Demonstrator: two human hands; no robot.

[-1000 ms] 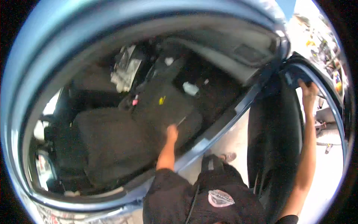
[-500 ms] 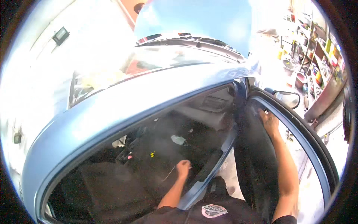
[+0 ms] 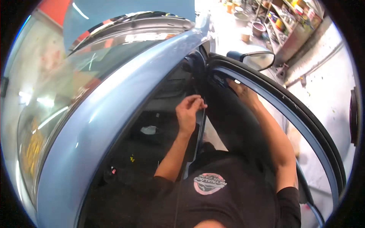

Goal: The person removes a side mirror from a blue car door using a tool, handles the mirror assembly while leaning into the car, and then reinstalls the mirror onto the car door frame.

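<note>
A blue car stands with its door [image 3: 243, 129] open around me. My left hand [image 3: 187, 112] is raised over the door opening, thumb and fingertips pinched together. Whatever lies in the pinch, if anything, is too thin to make out against the dark trim. My right hand [image 3: 243, 93] reaches to the front upper corner of the door's window frame [image 3: 283, 108], just inside the side mirror [image 3: 258, 60]. Its fingers are bent at the dark corner trim [image 3: 218, 79], and their tips are partly hidden.
The windscreen [image 3: 81, 70] and raised bonnet [image 3: 137, 9] lie ahead. Inside the dark cabin are a pale face mask [image 3: 149, 130] and a small yellow item [image 3: 132, 158]. Beyond the door stand shelves [image 3: 283, 22] with containers and a round tub [image 3: 259, 27].
My left hand has risen from low in the cabin toward the door's hinge side; the thin pale stick it held is no longer distinct. My right hand stays at the corner. The view has shifted.
</note>
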